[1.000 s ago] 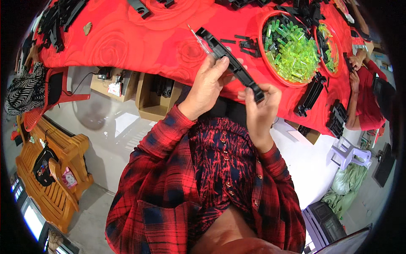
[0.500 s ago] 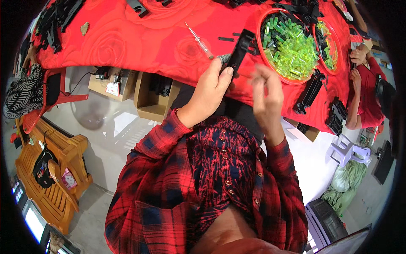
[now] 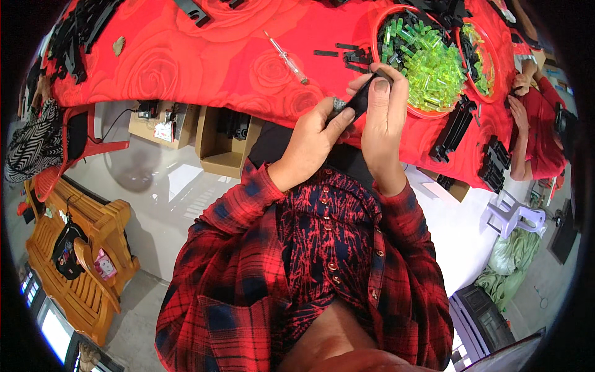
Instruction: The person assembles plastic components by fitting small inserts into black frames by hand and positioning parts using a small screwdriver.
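Observation:
A black plastic bar (image 3: 363,94) is held slantwise between my two hands, just over the table's near edge. My left hand (image 3: 308,141) pinches its lower end between thumb and fingers; a small greyish piece (image 3: 338,105) shows beside that thumb, too small to name. Around the upper end, my right hand (image 3: 383,127) is closed, thumb pressed on top and fingers behind. The fingers hide much of the bar. Beyond my hands lie several small black strips (image 3: 354,54). A clear-handled screwdriver (image 3: 286,59) rests to their left on the red cloth.
A red bowl (image 3: 426,115) of green clear tubes and black pieces stands right of my hands, beside a second bowl (image 3: 494,80). Black plastic parts (image 3: 454,133) lie near the right edge; more (image 3: 77,40) pile at far left. Another person (image 3: 539,133) sits at the right.
My right hand has come left and closed on the upper end of the bar. The bar is drawn lower and tilted more. My left hand keeps its pinch.

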Demonstrator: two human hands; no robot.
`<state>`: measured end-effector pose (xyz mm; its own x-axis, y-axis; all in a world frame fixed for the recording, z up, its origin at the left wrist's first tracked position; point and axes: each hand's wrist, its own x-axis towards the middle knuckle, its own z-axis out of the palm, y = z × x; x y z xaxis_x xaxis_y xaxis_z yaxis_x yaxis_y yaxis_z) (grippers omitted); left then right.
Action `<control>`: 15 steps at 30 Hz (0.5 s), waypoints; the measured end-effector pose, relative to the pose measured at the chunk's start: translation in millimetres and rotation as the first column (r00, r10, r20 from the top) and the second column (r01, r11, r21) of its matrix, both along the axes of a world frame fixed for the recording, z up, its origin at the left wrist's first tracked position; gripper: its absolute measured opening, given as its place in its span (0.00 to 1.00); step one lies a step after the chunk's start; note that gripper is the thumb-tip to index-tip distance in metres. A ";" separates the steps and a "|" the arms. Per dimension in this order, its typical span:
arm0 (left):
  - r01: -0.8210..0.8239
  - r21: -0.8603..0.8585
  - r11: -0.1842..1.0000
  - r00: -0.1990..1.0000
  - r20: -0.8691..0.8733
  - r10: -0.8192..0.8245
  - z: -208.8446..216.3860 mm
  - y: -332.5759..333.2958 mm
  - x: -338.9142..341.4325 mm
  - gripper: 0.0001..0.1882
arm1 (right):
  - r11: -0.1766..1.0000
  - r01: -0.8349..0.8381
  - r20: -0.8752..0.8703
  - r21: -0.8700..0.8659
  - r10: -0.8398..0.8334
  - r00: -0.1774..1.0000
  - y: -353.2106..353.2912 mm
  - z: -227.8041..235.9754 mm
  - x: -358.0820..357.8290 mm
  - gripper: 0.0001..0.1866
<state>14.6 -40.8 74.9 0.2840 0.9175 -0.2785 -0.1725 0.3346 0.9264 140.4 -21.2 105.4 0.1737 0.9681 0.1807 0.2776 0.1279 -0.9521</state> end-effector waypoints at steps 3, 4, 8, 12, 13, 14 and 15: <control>-0.019 0.009 1.000 0.998 0.055 0.019 -6.4 -2.0 1.6 0.14 | 0.999 0.022 0.088 0.027 -0.025 0.996 -5.5 0.0 0.7 0.14; -0.017 0.007 1.000 0.998 0.056 0.017 -5.5 -1.9 1.1 0.14 | 0.999 0.024 0.089 0.025 -0.026 0.996 -8.5 1.0 1.4 0.14; 0.090 0.077 0.993 0.996 -0.036 -0.087 -2.0 0.8 -1.7 0.12 | 0.998 0.013 0.231 0.061 -0.027 0.972 -16.7 1.7 5.8 0.15; 0.182 0.037 0.983 0.981 -0.080 -0.179 -12.6 -0.6 -1.6 0.12 | 0.996 0.004 0.339 0.085 -0.033 0.940 -18.7 -3.7 10.1 0.15; 0.186 0.032 0.982 0.980 -0.078 -0.183 -13.4 0.7 -0.8 0.12 | 0.997 0.008 0.340 0.080 -0.035 0.940 -18.8 -5.1 12.1 0.15; 0.198 0.044 0.979 0.978 -0.075 -0.194 -13.3 2.4 0.3 0.13 | 0.998 0.020 0.357 0.062 -0.041 0.933 -19.1 -6.4 14.1 0.15; 0.207 0.057 0.977 0.976 -0.075 -0.202 -12.7 3.8 0.8 0.13 | 0.999 0.029 0.373 0.046 -0.044 0.927 -19.2 -7.8 15.0 0.15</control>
